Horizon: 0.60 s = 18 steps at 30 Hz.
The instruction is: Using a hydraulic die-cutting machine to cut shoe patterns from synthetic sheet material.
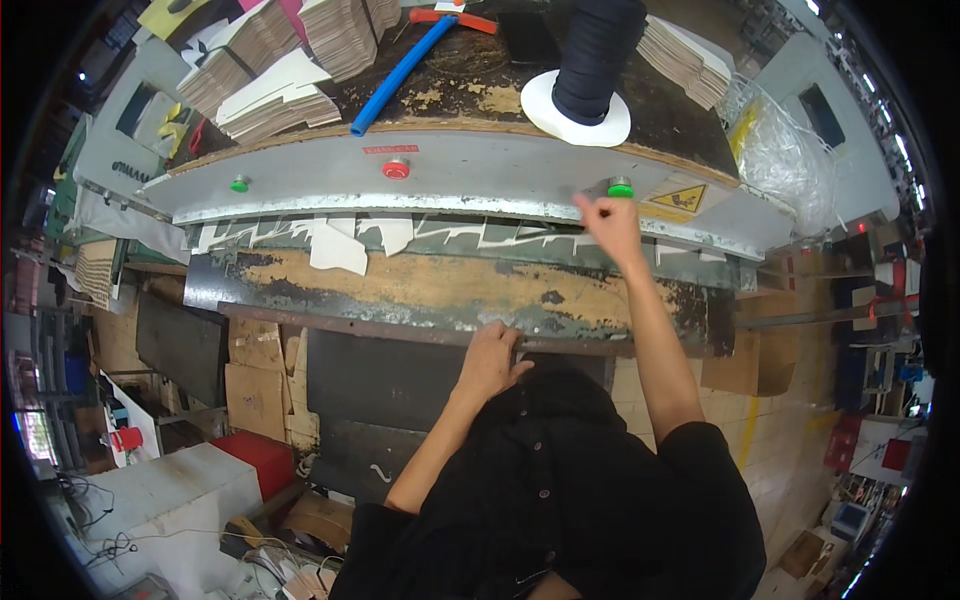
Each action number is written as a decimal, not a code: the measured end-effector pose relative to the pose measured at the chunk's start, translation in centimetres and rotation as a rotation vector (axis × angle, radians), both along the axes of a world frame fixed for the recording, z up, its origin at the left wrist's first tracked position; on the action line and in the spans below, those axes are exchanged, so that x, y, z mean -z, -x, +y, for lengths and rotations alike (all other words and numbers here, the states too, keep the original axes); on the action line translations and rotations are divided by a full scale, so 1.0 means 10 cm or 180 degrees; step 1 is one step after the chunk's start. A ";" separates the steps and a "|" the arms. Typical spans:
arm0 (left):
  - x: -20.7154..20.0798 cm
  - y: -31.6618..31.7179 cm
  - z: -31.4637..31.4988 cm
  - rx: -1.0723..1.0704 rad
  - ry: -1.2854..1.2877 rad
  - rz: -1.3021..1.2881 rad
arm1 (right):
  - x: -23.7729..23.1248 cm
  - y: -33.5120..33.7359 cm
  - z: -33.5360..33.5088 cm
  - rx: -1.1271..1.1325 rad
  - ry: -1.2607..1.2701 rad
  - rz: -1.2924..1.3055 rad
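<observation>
My right hand (612, 225) is raised in front of the machine's grey front beam (480, 178), just below a green push button (620, 188). Its fingers are curled in and the thumb points left; nothing shows in it. Whether it touches the button I cannot tell. My left hand (490, 358) rests on the front edge of the worn bed plate (400, 285), thumb apart from the fingers and nothing in its grasp. White cut sheet pieces (338, 246) stick out from under the beam, left of both hands.
On the beam are a red button (396, 169), another green button (240, 184) and a yellow warning sign (680, 195). A blue-handled hammer (405, 75), a black spool (592, 70) and stacked cut pieces (275, 100) lie on top. A plastic bag (790, 160) hangs at right.
</observation>
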<state>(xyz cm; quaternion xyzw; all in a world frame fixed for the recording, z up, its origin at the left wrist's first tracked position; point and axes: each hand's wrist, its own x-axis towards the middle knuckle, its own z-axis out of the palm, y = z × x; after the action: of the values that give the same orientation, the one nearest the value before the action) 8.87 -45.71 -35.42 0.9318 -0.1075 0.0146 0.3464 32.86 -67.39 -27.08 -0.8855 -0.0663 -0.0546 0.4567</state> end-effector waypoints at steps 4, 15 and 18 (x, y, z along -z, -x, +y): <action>-0.01 0.02 -0.04 -0.0175 -0.0136 -0.0043 | 0.39 1.03 -0.06 -0.0739 0.0244 0.0049; -0.05 0.04 -0.04 -0.0079 -0.0138 -0.0121 | 0.79 2.21 -0.38 -0.0709 0.1228 -0.0160; -0.02 0.09 -0.06 -0.0231 -0.0208 -0.0271 | 0.53 2.28 -0.20 -0.0669 0.1665 -0.0231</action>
<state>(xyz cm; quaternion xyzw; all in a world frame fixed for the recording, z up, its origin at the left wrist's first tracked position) 7.96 -46.28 -35.27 0.9445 -0.0887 0.0633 0.3101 10.08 -69.38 -32.41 -0.9590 -0.1859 -0.0196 0.2132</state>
